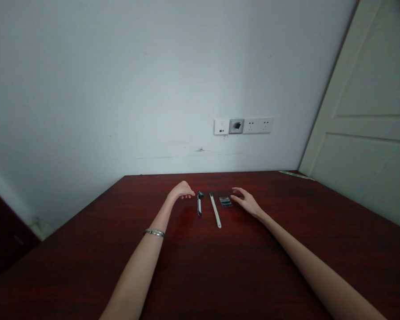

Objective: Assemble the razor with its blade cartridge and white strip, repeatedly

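On the dark red wooden table [220, 266] lie three small things in a row: a black razor [199, 204], a long white handle [215, 210] and a small clear case of cartridges [225, 202]. My left hand [181, 191] hovers just left of the razor's head, fingers curled loosely downward, holding nothing. A silver bracelet [155, 232] sits on that forearm. My right hand [246, 201] rests flat just right of the clear case, fingers spread, fingertips touching or almost touching its edge.
A white wall stands behind the table with a row of sockets [243, 126]. A white door [370, 133] is at the right. A thin pale strip [296, 175] lies at the table's far right corner.
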Available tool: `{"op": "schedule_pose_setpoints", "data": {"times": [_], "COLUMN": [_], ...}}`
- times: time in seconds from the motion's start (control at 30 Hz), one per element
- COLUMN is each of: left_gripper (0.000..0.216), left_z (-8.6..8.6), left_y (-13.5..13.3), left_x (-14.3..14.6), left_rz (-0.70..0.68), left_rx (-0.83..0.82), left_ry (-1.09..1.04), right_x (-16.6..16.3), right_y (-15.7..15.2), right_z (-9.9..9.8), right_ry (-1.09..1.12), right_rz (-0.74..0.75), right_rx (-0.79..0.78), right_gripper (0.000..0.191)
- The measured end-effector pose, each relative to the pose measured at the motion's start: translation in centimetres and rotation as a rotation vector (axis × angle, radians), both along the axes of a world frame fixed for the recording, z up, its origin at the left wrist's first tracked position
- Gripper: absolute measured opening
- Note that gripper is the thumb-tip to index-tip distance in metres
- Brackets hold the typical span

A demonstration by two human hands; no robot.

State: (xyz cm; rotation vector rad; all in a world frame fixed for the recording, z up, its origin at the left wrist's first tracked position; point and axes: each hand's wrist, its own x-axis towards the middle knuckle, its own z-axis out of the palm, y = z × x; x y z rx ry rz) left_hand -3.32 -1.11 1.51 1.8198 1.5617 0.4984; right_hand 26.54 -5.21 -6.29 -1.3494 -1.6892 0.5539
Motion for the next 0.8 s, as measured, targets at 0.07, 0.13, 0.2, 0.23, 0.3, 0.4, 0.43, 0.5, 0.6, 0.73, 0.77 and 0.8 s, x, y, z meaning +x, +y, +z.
{"op": "schedule_pose_setpoints", "data": {"times": [0.07, 0.13, 0.2, 0.23, 0.3, 0.4, 0.43, 0.5, 0.6, 0.73, 0.77, 0.8], "left_gripper": [0.018, 0.023, 0.025, 0.025, 0.025, 0.028, 0.030, 0.033, 0.036, 0.033, 0.032, 0.030], "left_z": [0.0, -0.2, -0.4, -0.6, -0.8, -1.1, -1.2, -1.4, -1.6, -2.0, -2.1, -2.1], "left_y": [-0.4, -0.7, -0.8, -0.9, -0.8, -0.7, -0.7, -0.7, -0.8, -0.9, -0.9, -0.9], "left_x": [0.8, 1.6, 2.2, 2.3, 2.5, 2.5, 2.5, 2.5, 2.8, 3.2, 3.3, 3.3], "left_rz": [-0.033, -0.036, -0.031, -0.032, -0.040, -0.058, -0.063, -0.069, -0.053, -0.029, -0.025, -0.022], "left_rx": [0.027, 0.052, 0.049, 0.035, 0.001, -0.023, -0.020, -0.002, 0.052, 0.091, 0.092, 0.093], "left_ry": [0.107, 0.187, 0.242, 0.260, 0.280, 0.289, 0.289, 0.300, 0.345, 0.394, 0.395, 0.392], "right_x": [0.0, -0.1, 0.0, 0.0, 0.0, -0.1, -0.2, -0.2, -0.3, -0.4, -0.4, -0.4], "right_y": [-0.1, 0.0, 0.1, 0.1, 0.2, 0.2, 0.2, 0.1, 0.0, -0.1, -0.1, -0.2], "right_z": [-0.1, -0.3, -0.5, -0.6, -0.8, -0.9, -0.9, -0.8, -0.7, -0.6, -0.5, -0.5], "right_ry": [-0.015, -0.025, -0.026, -0.022, -0.010, 0.007, 0.010, 0.013, 0.008, 0.006, 0.007, 0.008], "right_rz": [-0.002, 0.000, 0.003, 0.006, 0.008, 0.014, 0.017, 0.023, 0.026, 0.023, 0.023, 0.021], "right_rx": [0.021, 0.039, 0.059, 0.071, 0.095, 0.113, 0.115, 0.117, 0.115, 0.103, 0.102, 0.101], "right_gripper": [0.039, 0.037, 0.036, 0.036, 0.035, 0.034, 0.033, 0.032, 0.030, 0.029, 0.030, 0.030]}}
